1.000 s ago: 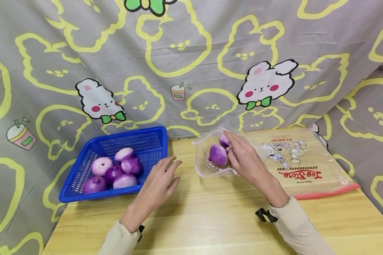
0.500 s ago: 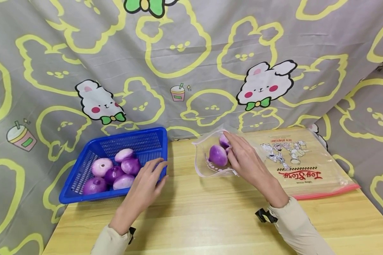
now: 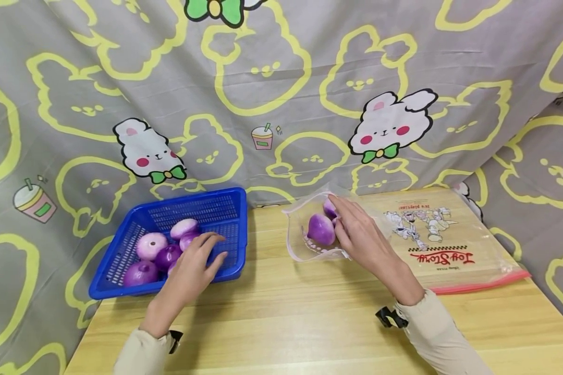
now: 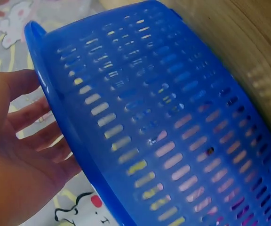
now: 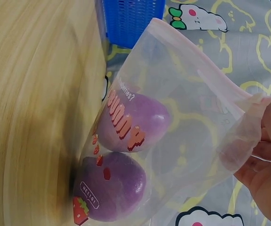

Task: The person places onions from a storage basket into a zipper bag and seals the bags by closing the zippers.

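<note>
1. Head view: the left hand [image 3: 190,268], fingers loosely spread, is laid over the purple onions [image 3: 151,246] in the blue basket [image 3: 225,208] at lower left; one onion should be cupped fully before lifting.
2. Left wrist view: open fingers [image 4: 29,117] are seen behind the basket wall.
3. Right wrist view: the clear bag [image 5: 182,141], holding two onions, is pinched at its rim by the right hand [image 5: 267,174].

The left hand [image 4: 13,155] fills the lower left, its fingers [image 4: 29,115] straight and spread, reaching past the rim of the blue basket [image 4: 173,117]. The basket's slotted wall stands just beside the fingers, to their right, and purple shapes show dimly through its lower slots. Beyond the wall, far from the fingers, lies a strip of the wooden bench [image 4: 248,42].
</note>
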Available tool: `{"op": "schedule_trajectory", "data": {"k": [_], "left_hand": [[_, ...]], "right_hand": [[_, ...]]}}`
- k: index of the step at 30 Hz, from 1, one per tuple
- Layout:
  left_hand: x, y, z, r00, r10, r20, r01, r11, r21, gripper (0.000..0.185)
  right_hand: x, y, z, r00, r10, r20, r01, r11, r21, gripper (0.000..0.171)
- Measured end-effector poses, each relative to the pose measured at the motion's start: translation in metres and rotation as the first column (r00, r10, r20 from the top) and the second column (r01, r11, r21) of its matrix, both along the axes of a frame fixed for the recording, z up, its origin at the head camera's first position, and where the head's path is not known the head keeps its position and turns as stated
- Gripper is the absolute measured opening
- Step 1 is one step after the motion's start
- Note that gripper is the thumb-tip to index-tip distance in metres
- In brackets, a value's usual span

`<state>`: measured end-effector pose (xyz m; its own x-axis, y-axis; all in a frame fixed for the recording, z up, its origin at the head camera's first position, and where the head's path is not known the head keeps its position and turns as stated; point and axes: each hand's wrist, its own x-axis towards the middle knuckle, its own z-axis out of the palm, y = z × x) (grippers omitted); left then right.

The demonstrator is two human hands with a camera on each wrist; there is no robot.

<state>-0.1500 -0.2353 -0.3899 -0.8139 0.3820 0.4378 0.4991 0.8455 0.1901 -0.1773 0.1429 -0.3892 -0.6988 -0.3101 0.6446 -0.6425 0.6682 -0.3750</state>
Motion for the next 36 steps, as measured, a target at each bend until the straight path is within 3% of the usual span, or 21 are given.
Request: {"op": "schedule_trajectory", "data": {"k": [11, 18, 26, 36], "left_hand": [[-0.004, -0.028, 0.003, 0.991, 0.074, 0.110, -0.070, 0.997, -0.043, 0.021], [-0.006, -0.048, 0.010, 0.972, 0.091, 0.215, -0.085, 0.996, -0.036, 0.016], [-0.006, -0.064, 0.010, 0.965, 0.084, 0.250, -0.068, 0.995, -0.070, 0.022], [-0.007, -0.079, 0.005, 0.936, 0.144, 0.321, -0.134, 0.990, -0.052, 0.030]], "right_hand": [[-0.001, 0.001, -0.003, 1.000, 0.007, -0.004, -0.007, 1.000, -0.004, 0.055], [-0.002, 0.003, -0.002, 1.000, 0.010, -0.005, -0.010, 1.000, -0.007, 0.053], [-0.003, 0.004, -0.002, 1.000, 0.011, -0.003, -0.011, 1.000, -0.006, 0.053], [-0.004, 0.005, -0.004, 1.000, 0.014, -0.014, -0.015, 1.000, -0.014, 0.053]]}}
